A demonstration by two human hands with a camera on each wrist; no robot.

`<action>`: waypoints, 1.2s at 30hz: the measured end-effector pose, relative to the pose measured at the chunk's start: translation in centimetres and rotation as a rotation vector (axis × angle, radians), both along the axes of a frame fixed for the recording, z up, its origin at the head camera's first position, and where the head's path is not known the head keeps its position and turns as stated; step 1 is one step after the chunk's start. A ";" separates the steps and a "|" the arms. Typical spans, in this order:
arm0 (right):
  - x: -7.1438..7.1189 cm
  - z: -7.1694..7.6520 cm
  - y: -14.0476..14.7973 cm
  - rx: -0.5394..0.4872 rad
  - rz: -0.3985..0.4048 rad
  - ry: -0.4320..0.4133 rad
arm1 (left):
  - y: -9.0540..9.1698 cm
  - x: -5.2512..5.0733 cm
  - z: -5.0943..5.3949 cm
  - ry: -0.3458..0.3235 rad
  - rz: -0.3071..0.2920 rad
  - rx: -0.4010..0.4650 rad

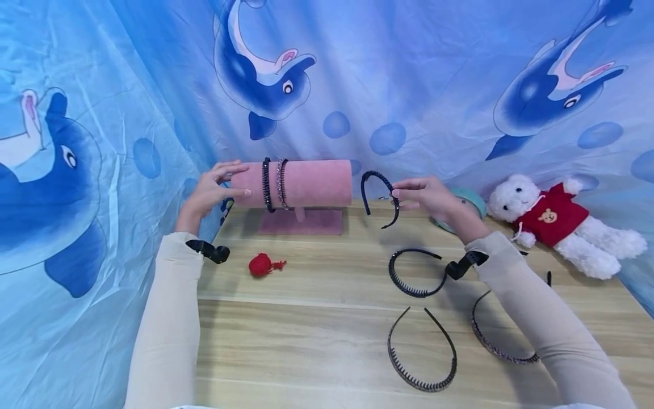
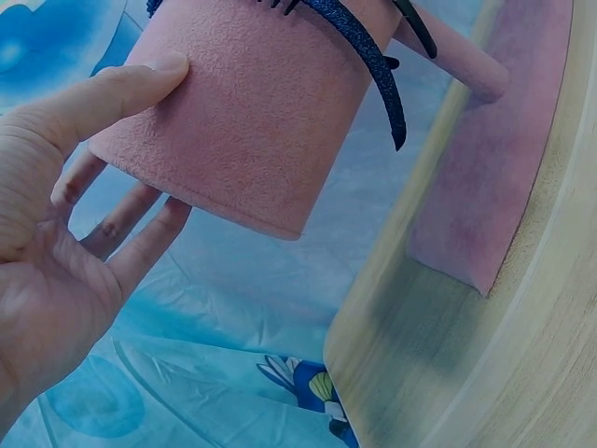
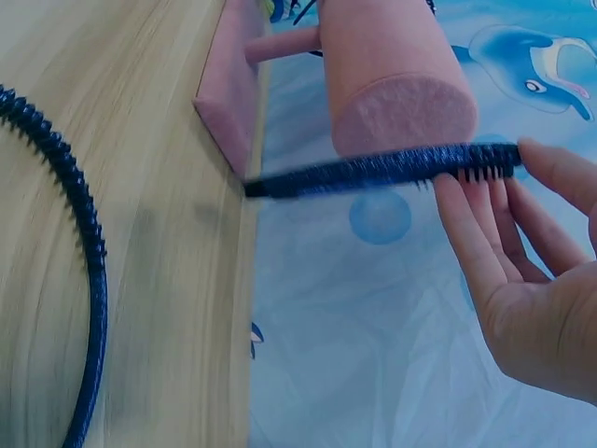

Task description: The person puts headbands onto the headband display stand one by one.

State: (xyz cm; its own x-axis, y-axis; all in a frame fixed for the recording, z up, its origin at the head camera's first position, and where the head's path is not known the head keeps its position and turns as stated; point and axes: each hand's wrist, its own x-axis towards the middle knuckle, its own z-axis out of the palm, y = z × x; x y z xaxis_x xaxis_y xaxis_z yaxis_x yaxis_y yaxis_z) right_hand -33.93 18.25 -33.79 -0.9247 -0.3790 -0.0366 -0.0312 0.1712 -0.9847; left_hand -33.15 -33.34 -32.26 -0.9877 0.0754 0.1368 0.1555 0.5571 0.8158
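Observation:
A pink headband display stand stands near the back of the table, its padded roll lying level on a short post. My left hand holds the roll's left end, thumb on the near side and fingers at the far side and end face. Two toothed headbands, a black one and a glittery one, hang round the roll's left half. Just off the roll's right end, my right hand pinches a dark toothed headband between thumb and fingers. Its two ends point down, apart from the roll.
On the wooden table lie a black headband, a brownish headband and another headband partly under my right sleeve. A red yarn-like item, a green round object and a white teddy bear are around them.

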 end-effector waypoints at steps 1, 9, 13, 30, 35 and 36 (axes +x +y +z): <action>-0.1 -0.1 -0.2 -0.013 -0.015 0.007 | -0.2 -0.2 -0.2 0.003 0.001 0.000; -0.6 -0.8 -2.4 -0.111 -0.128 0.028 | -0.6 -0.7 -0.9 0.026 -0.003 0.002; -0.8 -1.1 -3.3 -0.133 -0.137 0.041 | -0.5 -0.7 -0.8 0.026 -0.008 0.015; -1.8 -1.2 -7.9 -0.228 -0.234 0.046 | 0.9 1.2 1.1 -0.016 -0.014 0.044; -1.7 -1.3 -9.0 -0.246 -0.241 0.057 | 1.0 1.4 1.3 -0.014 -0.017 0.047; -1.7 -1.4 -9.2 -0.252 -0.242 0.061 | 1.0 1.5 1.3 -0.014 -0.017 0.048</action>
